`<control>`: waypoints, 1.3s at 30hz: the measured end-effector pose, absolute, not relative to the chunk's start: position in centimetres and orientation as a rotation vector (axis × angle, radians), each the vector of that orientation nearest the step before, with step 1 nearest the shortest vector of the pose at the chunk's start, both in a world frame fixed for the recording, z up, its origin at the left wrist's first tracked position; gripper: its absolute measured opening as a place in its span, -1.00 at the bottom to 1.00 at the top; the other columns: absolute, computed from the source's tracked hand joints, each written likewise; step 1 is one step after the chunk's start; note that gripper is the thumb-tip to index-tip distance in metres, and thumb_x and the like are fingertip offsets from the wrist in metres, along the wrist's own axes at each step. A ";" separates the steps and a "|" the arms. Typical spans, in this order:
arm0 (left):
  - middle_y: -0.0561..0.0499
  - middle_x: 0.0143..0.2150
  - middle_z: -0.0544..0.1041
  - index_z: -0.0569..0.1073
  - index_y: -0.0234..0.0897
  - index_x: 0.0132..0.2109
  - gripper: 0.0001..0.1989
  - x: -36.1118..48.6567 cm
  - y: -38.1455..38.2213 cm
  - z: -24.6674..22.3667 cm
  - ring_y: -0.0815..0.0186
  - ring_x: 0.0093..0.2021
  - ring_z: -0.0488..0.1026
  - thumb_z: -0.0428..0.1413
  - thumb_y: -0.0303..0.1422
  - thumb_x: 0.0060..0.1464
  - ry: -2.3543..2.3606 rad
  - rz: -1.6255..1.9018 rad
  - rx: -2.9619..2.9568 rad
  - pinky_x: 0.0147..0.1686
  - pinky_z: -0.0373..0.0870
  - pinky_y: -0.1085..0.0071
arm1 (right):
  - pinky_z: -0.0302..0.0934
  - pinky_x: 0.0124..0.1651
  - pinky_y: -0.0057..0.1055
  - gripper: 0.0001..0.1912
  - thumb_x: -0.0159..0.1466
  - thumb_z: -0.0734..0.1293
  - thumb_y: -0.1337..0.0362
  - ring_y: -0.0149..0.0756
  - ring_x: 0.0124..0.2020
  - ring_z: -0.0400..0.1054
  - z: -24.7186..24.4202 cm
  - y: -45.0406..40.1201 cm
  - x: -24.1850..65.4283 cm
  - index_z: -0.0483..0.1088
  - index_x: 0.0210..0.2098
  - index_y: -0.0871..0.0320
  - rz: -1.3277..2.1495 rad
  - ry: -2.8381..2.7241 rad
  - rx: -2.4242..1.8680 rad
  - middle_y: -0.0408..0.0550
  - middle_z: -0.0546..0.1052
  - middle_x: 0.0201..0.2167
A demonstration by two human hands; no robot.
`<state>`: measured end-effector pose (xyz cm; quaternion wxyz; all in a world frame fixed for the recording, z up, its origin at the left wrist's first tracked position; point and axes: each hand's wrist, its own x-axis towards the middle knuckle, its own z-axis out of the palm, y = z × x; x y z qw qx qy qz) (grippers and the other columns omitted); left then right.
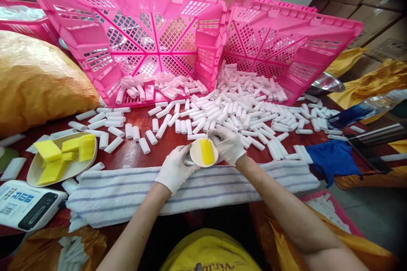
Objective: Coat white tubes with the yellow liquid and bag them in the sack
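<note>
My left hand (176,168), in a white glove, grips a small round white dish (196,155) by its left side. A yellow block (207,152) lies in the dish, smooth and shiny on top. My right hand (226,144), also gloved, is closed at the dish's upper right rim. Its fingertips are pinched together, and whatever they hold is too small to make out. Under both hands runs a striped towel (127,194) along the table's front edge. Just beyond them lies a heap of short white tubes (219,110).
Two pink crates (155,46) lie tipped on their sides behind the tubes. At left are an oval dish (90,167) of yellow blocks, a white device (32,205) with a dark display and an orange sack (38,80). A blue cloth (333,159) and a bottle (365,108) are at right.
</note>
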<state>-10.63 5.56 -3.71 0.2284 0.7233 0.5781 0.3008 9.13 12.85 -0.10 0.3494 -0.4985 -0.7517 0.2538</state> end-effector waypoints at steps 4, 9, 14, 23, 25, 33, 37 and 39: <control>-0.09 0.03 0.43 0.28 -0.22 0.16 -0.35 -10.6 5.5 -3.5 0.18 -0.01 0.42 0.21 -0.10 -0.05 1.606 0.818 2.000 0.02 0.36 0.25 | 0.23 -0.10 -0.37 -0.69 0.28 0.21 0.11 -0.25 -0.20 0.38 -0.5 11.1 13.0 0.43 -0.14 0.16 0.328 -1.931 -1.586 -0.03 0.51 -0.22; -0.11 0.03 0.43 0.30 -0.24 0.15 -0.38 -10.4 5.5 -3.1 0.17 0.00 0.41 0.21 -0.12 -0.04 1.607 0.811 2.007 0.04 0.35 0.24 | 0.21 -0.16 -0.28 -0.72 0.26 0.23 0.10 -0.12 -0.18 0.35 -2.4 9.0 15.1 0.45 -0.21 0.13 0.056 -2.155 -2.034 0.05 0.47 -0.20; -0.11 0.04 0.42 0.28 -0.23 0.17 -0.38 -10.6 5.6 -3.0 0.16 0.01 0.41 0.20 -0.18 -0.03 1.624 0.754 2.035 0.05 0.35 0.25 | 0.22 -0.08 -0.25 -0.70 0.25 0.24 0.18 -0.12 -0.12 0.35 -3.4 8.6 15.3 0.40 -0.08 0.18 0.263 -1.989 -2.059 0.08 0.46 -0.14; -0.04 0.13 0.39 0.25 -0.23 0.23 -0.40 -12.0 6.2 -2.2 0.23 0.10 0.36 0.06 -0.41 -0.01 1.531 0.583 1.993 0.15 0.27 0.32 | 0.27 -0.37 -0.43 -0.52 0.28 0.18 0.00 -0.38 -0.43 0.34 -1.9 8.3 12.9 0.39 -0.01 0.23 1.309 -1.648 -1.355 -0.04 0.51 -0.32; -0.03 0.11 0.40 0.25 -0.24 0.21 -0.45 -12.9 5.9 -2.2 0.27 0.07 0.38 0.00 -0.43 0.03 1.558 0.719 1.962 0.13 0.29 0.36 | 0.32 -0.22 -0.38 -0.63 0.26 0.22 0.09 -0.32 -0.29 0.39 -2.9 8.7 12.5 0.43 -0.09 0.21 1.140 -1.717 -1.339 -0.02 0.52 -0.26; -0.05 0.03 0.46 0.46 -0.23 0.03 -0.47 -21.0 6.0 -1.3 0.10 0.07 0.32 -0.09 -0.59 -0.10 2.085 0.519 2.333 0.11 0.23 0.17 | 0.35 -0.07 -0.30 -0.69 0.24 0.28 0.21 -0.26 -0.17 0.42 -4.4 8.7 13.0 0.41 -0.04 0.12 0.946 -1.817 -1.244 -0.03 0.51 -0.17; -0.04 0.02 0.48 0.47 -0.24 -0.02 -0.49 -23.4 6.4 -2.3 0.12 0.06 0.33 -0.10 -0.58 -0.12 2.073 0.421 2.332 0.13 0.21 0.14 | 0.36 -0.11 -0.30 -0.80 0.23 0.28 0.25 -0.27 -0.21 0.42 -4.4 8.3 12.7 0.46 -0.18 0.15 0.844 -1.853 -1.123 -0.01 0.51 -0.25; -0.09 0.04 0.46 0.46 -0.30 0.00 -0.51 -23.6 6.5 -3.0 0.12 0.07 0.33 -0.12 -0.56 -0.07 2.039 0.456 2.320 0.11 0.24 0.18 | 0.36 -0.11 -0.29 -0.76 0.19 0.33 0.26 -0.26 -0.20 0.41 -4.5 8.2 12.7 0.44 -0.14 0.15 0.805 -1.863 -1.060 0.00 0.49 -0.22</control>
